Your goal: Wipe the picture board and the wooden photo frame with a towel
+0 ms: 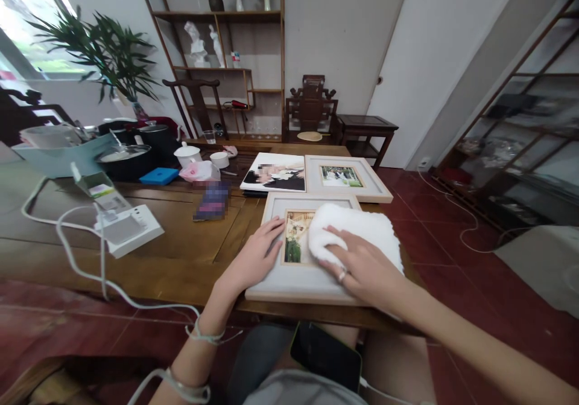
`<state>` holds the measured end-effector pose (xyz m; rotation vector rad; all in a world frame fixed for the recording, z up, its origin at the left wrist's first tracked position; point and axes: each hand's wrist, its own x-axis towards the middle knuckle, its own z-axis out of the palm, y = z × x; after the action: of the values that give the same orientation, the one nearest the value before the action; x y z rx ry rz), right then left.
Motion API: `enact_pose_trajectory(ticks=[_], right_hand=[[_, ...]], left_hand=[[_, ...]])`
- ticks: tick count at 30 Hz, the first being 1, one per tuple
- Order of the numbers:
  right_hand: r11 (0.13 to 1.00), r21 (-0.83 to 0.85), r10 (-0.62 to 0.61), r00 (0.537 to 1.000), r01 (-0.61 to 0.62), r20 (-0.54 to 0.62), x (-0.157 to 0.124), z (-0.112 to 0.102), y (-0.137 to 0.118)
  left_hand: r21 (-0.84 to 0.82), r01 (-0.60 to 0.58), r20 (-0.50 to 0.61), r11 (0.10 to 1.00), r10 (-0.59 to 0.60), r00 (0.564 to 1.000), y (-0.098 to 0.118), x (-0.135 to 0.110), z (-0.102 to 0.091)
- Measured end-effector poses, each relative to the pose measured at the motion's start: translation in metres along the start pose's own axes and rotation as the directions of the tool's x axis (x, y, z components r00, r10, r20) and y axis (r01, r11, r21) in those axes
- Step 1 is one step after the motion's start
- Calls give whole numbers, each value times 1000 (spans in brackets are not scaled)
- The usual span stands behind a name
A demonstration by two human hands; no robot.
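A picture frame point(307, 281) with a pale border and a small photo point(294, 251) in its middle lies flat at the table's near edge. Over the right part of it is spread a white fluffy cloth point(373, 230). My right hand point(357, 260) grips this cloth and presses it on the frame, its fingers bent into the pile. On the frame's left side rests my left hand point(260, 251), fingers stretched out beside the photo and holding nothing. The cloth hides the photo's right part and the frame's right side.
Behind lie a second framed photo point(375, 188) and a photo album point(275, 178). To the left are a white box point(136, 230), a blue box point(159, 176), a black pot point(124, 160) and a looping white cable point(75, 260). A phone point(325, 357) lies on my lap.
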<state>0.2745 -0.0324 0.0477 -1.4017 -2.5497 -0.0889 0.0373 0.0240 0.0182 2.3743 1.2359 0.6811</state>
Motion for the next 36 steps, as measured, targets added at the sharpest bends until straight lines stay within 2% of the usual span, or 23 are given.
enact_pose_trajectory(ticks=[5,9,12,14,20,23,25,27,30,36], right_hand=[[995,-98,27,998,-33,-65,39,5,48],[994,-102,36,997,-43,-64,63,11,65],[997,-80,-10,1000,8,-28,65,11,57],[997,-53,-63,998,63,13,56,8,44],[983,162,-120,976,91,181,-1,-20,-14],[976,201,-124,973,85,192,-21,-28,-39],[971,213,-145,974,106,174,-25,-26,-49],[969,217,-153,977,119,148,-22,-19,-50],[979,185,-103,991,85,91,-9,-7,-39],[996,70,-62,997,58,50,25,4,11]], left_hand=[[8,16,42,1000,-16,999,1,1,-4],[-3,9,25,1000,-9,1000,2,1,-5],[2,6,16,1000,-6,1000,3,1,-4],[-1,-4,-4,1000,4,1000,3,1,-3],[11,-9,-54,1000,9,999,0,1,3],[29,-7,-45,1000,8,999,0,1,3],[33,-14,-45,999,16,999,0,1,2],[33,-23,-51,999,25,998,0,1,1],[25,-32,-46,999,33,998,0,1,0],[4,-20,-24,1000,20,1000,0,0,-1]])
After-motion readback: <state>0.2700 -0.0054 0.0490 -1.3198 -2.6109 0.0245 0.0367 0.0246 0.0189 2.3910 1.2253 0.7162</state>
